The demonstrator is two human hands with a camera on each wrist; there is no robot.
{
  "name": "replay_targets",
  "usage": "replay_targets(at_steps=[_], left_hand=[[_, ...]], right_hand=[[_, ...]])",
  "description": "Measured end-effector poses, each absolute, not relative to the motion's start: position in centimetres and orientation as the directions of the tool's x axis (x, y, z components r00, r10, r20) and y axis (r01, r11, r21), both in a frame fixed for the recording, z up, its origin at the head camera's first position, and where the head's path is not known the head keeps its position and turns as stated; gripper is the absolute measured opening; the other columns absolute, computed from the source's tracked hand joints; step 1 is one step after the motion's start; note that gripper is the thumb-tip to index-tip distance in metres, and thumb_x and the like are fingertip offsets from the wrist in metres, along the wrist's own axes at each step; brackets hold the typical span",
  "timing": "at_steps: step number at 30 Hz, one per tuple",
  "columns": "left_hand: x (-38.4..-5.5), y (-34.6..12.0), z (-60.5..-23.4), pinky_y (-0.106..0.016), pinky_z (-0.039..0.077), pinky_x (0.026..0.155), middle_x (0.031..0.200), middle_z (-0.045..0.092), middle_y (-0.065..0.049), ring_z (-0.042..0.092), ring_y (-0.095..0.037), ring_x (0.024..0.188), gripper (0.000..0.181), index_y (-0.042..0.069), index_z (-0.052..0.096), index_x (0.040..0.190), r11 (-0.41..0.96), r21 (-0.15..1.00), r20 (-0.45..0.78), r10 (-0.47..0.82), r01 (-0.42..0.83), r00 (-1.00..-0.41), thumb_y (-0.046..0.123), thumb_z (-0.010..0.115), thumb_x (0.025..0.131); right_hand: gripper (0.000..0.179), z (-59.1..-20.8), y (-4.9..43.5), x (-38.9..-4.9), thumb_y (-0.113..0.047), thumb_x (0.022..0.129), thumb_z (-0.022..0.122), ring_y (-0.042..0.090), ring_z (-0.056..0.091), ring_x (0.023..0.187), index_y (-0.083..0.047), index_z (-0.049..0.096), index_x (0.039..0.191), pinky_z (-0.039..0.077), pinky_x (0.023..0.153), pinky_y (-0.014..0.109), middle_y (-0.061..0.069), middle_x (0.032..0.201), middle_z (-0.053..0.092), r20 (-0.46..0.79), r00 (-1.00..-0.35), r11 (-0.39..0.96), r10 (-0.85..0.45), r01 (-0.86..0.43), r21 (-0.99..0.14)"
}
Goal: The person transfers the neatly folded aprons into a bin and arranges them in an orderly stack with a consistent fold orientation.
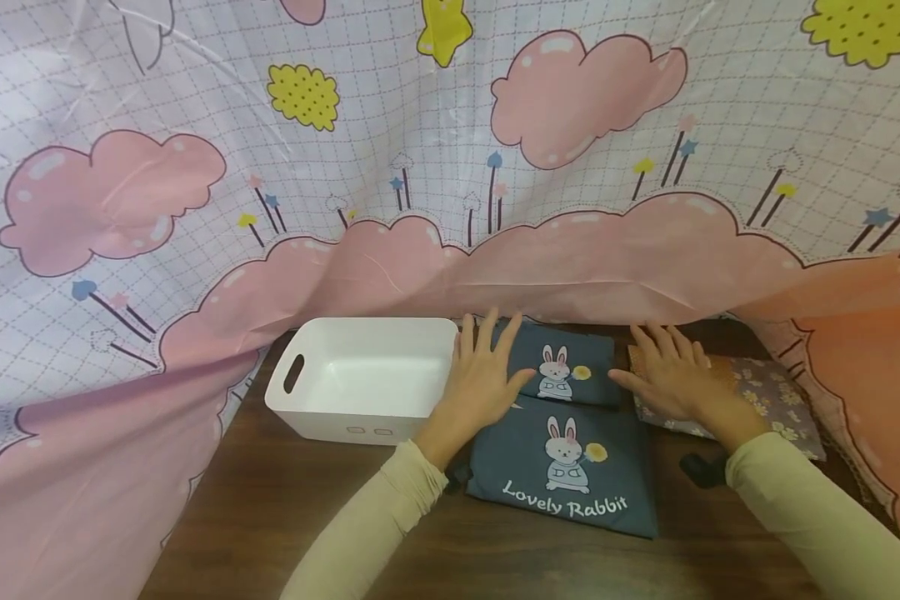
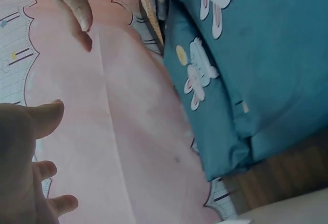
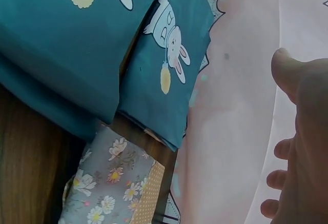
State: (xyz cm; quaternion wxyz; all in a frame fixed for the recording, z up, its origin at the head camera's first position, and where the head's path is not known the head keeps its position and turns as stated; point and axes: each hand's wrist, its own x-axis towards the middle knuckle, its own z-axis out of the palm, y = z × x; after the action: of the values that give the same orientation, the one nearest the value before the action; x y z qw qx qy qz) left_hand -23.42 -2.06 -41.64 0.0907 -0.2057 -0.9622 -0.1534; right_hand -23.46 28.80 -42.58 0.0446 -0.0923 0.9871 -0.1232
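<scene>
pale sleeves (image 1: 375,525); smaller rabbit-print fabric (image 1: 555,367) between left hand (image 1: 480,379), right hand (image 1: 671,379), both outspread

light: soft, diffuse | shadows: weak | wrist views: dimmer, hazy, soft detail

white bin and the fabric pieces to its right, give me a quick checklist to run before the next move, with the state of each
1. White bin upright, opening facing up: ok.
2. Left hand and right hand holding nothing: ok.
3. Rabbit prints face up on the large teal piece and the small teal piece: ok.
4. Bin's right end in full view from the head camera: not ok, the left hand and forearm hide part of it.
5. Floral piece inside the bin: not ok, it lies outside.
6. Teal pieces not touching each other: cannot tell.
</scene>
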Motion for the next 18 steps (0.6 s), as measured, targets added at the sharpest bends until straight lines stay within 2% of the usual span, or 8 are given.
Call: replay_targets(at_steps=[9, 18], left_hand=[[-23.0, -1.8, -43.7, -0.061, 0.017, 0.126, 0.173, 0.01, -0.01, -0.002, -0.043, 0.16, 0.079, 0.03, 0.016, 0.165, 0.865, 0.301, 0.191, 0.358, 0.401, -0.914, 0.057, 0.052, 0.1], [-22.6, -1.6, -45.3, -0.061, 0.019, 0.126, 0.173, 0.011, -0.008, 0.001, -0.042, 0.16, 0.079, 0.033, 0.014, 0.165, 0.878, 0.282, 0.162, 0.354, 0.387, -0.921, 0.062, 0.049, 0.1]], right_hand=[[0.1, -43.5, 28.8, -22.3, -0.07, 0.097, 0.048, 0.059, 0.003, 0.15, -0.003, 0.013, 0.162, 0.0, 0.113, 0.08, 0.029, 0.168, 0.004, -0.022, -0.983, 0.941, -0.182, -0.167, -0.294], [0.098, -44.1, 28.8, -21.6, -0.071, 0.098, 0.045, 0.062, 0.005, 0.149, -0.005, 0.012, 0.163, 0.002, 0.111, 0.082, 0.032, 0.167, 0.006, -0.034, -0.981, 0.94, -0.192, -0.174, -0.294]])
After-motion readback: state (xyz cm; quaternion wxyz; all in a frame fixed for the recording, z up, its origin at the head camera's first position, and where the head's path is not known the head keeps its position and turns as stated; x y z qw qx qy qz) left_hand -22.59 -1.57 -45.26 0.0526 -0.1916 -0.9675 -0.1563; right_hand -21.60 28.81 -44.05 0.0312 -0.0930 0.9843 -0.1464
